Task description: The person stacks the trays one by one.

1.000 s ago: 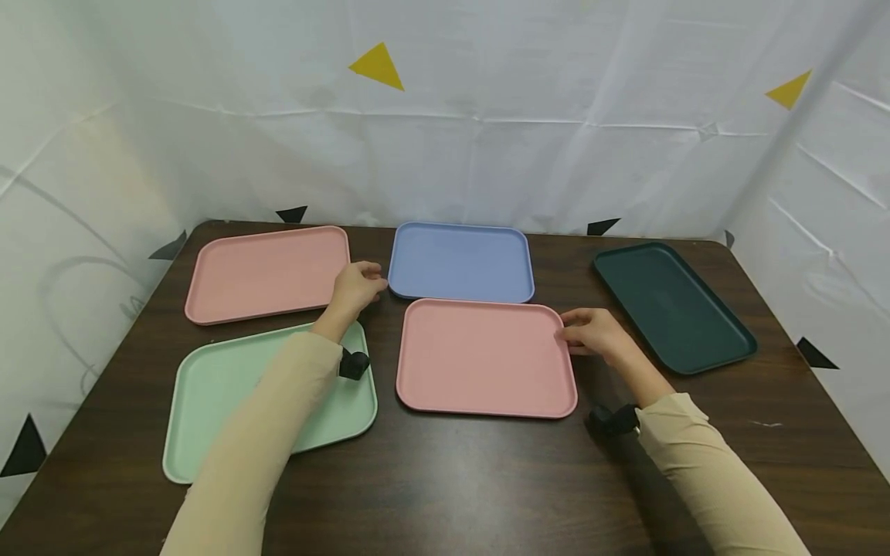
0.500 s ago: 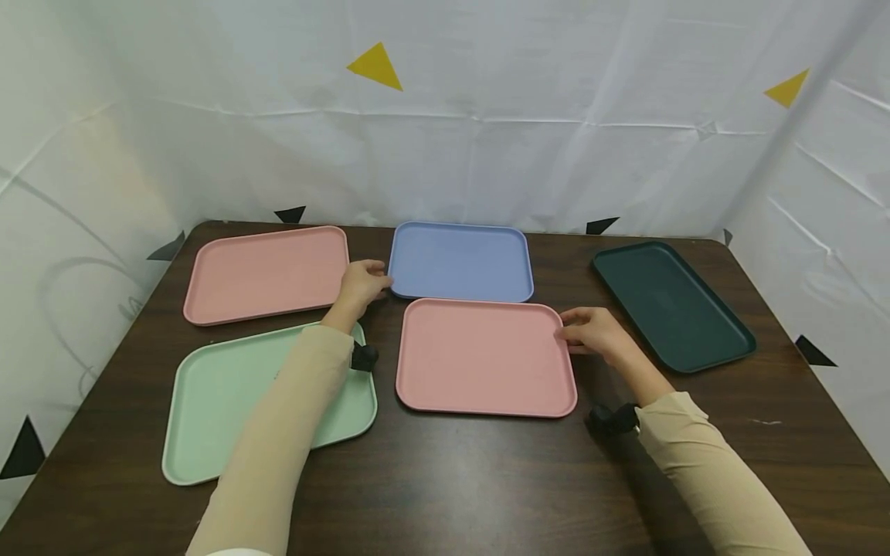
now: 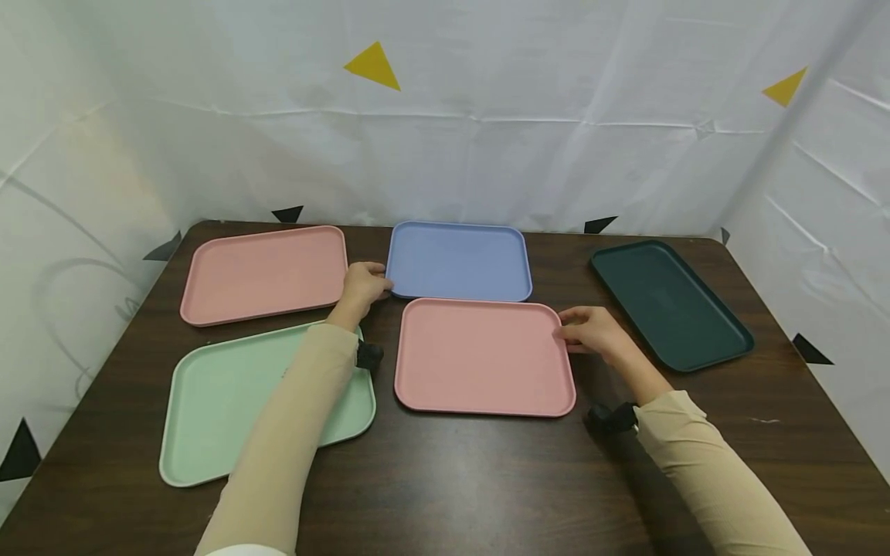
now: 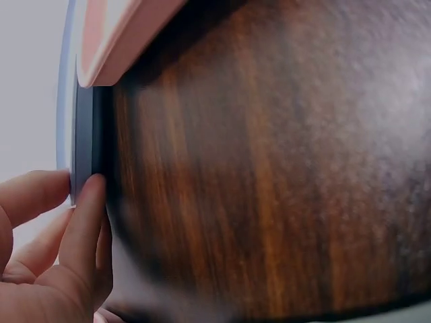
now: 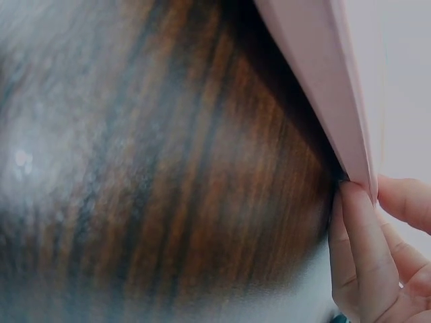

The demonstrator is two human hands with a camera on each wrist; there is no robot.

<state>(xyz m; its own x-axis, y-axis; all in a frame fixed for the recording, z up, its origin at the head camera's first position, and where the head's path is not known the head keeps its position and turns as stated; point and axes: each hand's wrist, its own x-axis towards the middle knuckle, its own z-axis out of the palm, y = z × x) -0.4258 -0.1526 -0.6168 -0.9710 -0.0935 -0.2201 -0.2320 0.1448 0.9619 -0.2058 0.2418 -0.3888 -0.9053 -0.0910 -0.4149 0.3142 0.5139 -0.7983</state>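
At the back middle of the table lies a blue tray (image 3: 459, 261). My left hand (image 3: 361, 289) is at its near left corner, and in the left wrist view fingers (image 4: 40, 192) and thumb pinch the tray's rim from both sides. Just in front of the blue tray is a pink tray (image 3: 485, 357), its far edge against or slightly over the blue one; I cannot tell which. My right hand (image 3: 593, 332) pinches the right edge of this pink tray, thumb and fingers (image 5: 367, 249) on either side of the rim in the right wrist view.
A second pink tray (image 3: 267, 274) lies at the back left, with a light green tray (image 3: 215, 409) in front of it, partly under my left forearm. On the right a dark green tray (image 3: 670, 305) sits askew. White sheeting (image 3: 487, 170) stands behind the table.
My left hand has moved a little to the right and now holds the blue tray's corner. The right hand keeps its hold on the pink tray, and the trays look unmoved.
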